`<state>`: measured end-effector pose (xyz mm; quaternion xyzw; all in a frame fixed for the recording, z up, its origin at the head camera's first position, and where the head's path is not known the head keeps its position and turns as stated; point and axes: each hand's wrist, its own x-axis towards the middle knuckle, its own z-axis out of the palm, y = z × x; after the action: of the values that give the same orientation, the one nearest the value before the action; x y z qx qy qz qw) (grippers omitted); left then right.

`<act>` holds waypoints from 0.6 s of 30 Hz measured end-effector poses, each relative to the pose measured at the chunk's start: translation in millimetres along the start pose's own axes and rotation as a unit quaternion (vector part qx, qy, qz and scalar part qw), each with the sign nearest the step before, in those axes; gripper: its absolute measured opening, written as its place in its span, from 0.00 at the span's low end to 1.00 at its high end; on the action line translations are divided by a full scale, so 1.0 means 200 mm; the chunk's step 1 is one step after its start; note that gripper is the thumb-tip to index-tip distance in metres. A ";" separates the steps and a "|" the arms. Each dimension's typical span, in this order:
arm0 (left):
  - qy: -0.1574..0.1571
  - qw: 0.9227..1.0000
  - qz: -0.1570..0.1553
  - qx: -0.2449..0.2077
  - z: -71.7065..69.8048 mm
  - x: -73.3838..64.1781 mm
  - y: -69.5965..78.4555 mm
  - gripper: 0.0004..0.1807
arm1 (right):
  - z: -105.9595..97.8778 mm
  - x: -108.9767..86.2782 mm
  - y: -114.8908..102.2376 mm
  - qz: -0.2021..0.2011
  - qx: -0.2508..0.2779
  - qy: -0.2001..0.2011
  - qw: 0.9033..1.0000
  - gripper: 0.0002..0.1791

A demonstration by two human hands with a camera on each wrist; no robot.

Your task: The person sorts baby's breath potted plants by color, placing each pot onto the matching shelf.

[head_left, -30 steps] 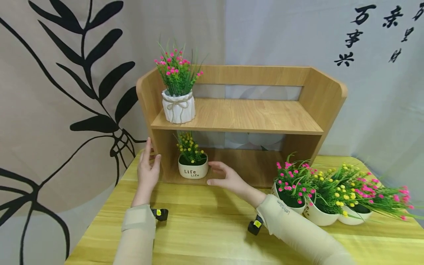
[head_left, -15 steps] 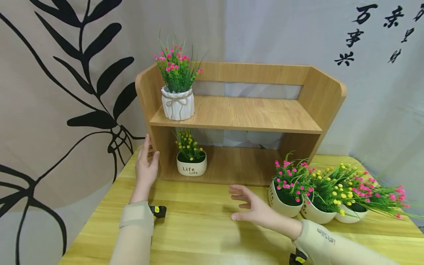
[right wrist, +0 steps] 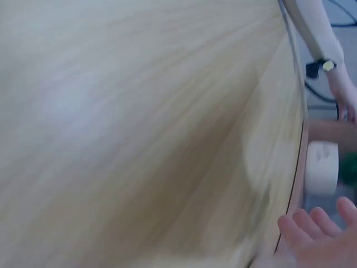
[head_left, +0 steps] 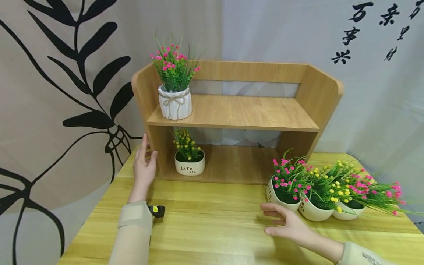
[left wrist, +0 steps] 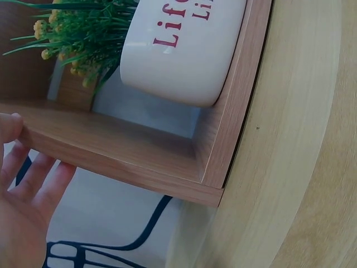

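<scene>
At the left end of the wooden shelf (head_left: 232,127), my left hand (head_left: 143,173) rests along the outer side panel. Its fingers lie outside the panel, and its thumb is by the front edge in the left wrist view. A white "Life" pot with yellow artificial flowers (head_left: 190,165) sits in the lower compartment, at the left. My right hand (head_left: 288,226) is over the table, holding nothing, fingers loosely bent. Nearest to it is a white pot with pink flowers (head_left: 281,195).
On the upper shelf stands a white pot (head_left: 175,105) tied with twine, with pink flowers. Two more potted plants, a yellow-flowered one (head_left: 316,209) and a pink-flowered one (head_left: 347,211), stand right on the wooden table (head_left: 205,221). A printed curtain (head_left: 271,29) hangs behind.
My right hand has moved away from the yellow-flowered pot, to the right and nearer me, beside the potted plants. That pot stays in the lower compartment. My left hand keeps its place.
</scene>
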<state>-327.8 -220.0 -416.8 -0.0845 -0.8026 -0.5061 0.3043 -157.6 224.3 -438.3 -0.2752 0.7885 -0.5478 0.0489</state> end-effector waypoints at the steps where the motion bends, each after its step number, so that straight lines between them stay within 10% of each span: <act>1: 0.000 1.000 -0.001 0.000 0.00 0.00 0.00 0.39 | -0.02 -0.03 0.01 0.003 -0.007 0.006 1.000 0.29; 10: 0.002 1.000 -0.006 0.005 0.00 0.00 0.00 0.39 | -0.15 -0.21 0.08 0.112 -0.046 0.056 0.991 0.27; 18: 0.005 1.000 0.007 0.009 0.00 0.00 -0.01 0.39 | -0.17 -0.25 0.02 0.261 -0.119 0.131 0.949 0.42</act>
<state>-328.2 -220.5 -417.6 -0.0845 -0.8050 -0.4973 0.3124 -130.1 278.2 -440.3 0.0100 0.8917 -0.4493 0.0534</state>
